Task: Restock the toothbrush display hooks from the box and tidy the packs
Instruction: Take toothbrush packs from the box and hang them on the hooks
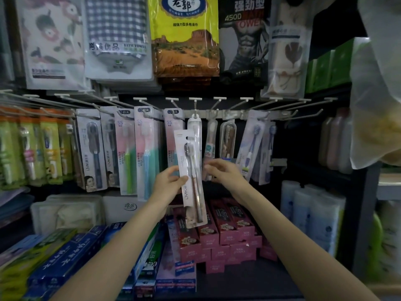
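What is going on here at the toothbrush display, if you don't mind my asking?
A person is restocking the hooks. The left hand grips a white LMK toothbrush pack, held up in front of the display below the centre hook and not yet hung. The right hand reaches to the hanging packs just behind it. Pink toothpaste boxes sit on the shelf below.

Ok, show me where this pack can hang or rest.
Bare hooks right of the blue-brush packs, and dark shelf before the pink boxes. Left hooks carry crowded packs. Left hand grips the LMK pack; right hand touches it.
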{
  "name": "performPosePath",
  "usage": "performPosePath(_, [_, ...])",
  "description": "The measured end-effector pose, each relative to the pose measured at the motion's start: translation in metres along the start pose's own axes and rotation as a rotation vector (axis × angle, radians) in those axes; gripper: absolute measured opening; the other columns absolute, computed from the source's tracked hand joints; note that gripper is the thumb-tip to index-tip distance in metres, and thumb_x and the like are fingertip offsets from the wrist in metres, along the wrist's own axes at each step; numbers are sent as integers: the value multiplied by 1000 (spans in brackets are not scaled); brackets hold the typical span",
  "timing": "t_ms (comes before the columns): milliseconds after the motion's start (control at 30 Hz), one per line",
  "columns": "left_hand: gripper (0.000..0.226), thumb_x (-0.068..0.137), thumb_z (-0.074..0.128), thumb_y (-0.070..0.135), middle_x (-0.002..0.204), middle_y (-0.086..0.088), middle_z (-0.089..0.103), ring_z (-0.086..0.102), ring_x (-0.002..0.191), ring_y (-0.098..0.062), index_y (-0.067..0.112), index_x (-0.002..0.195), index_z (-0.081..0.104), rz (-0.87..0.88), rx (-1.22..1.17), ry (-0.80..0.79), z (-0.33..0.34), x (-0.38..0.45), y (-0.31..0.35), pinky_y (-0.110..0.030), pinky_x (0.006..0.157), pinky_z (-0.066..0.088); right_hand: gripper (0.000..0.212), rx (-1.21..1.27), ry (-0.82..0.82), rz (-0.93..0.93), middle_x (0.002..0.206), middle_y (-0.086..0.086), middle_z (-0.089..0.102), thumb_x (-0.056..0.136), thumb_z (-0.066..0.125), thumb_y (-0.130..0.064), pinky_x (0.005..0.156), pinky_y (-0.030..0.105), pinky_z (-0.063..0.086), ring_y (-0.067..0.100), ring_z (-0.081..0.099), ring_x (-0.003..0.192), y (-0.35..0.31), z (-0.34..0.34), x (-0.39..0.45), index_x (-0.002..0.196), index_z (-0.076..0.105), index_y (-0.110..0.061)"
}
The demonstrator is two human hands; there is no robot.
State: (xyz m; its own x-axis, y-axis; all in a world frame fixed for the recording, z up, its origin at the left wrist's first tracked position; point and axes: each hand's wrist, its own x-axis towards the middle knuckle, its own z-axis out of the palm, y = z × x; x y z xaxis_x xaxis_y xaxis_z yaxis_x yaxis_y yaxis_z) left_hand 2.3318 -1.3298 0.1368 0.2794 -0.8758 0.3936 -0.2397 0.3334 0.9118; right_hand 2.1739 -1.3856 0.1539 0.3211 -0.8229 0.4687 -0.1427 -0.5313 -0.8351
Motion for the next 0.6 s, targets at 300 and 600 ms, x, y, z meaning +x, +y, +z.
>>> performPosePath(300, [28,92,47,-2,95,7,63,60,92,-8,18,105,62,247,190,120,-45,-11,2,-22,87,47,7,268,82,12,88,1,63,95,51,-12,76,29,50,20,61,88,-16,28,2,95,57,-15])
performPosePath(600, [30,89,46,-7,114,-6,52,50,96,-13,12,104,63,217,351,373,-112,-11,-22,-17,80,37,18,55,10,-151,93,1,69,94,54,-16,71,23,52,10,65,80,-38,51,-15,109,63,-18])
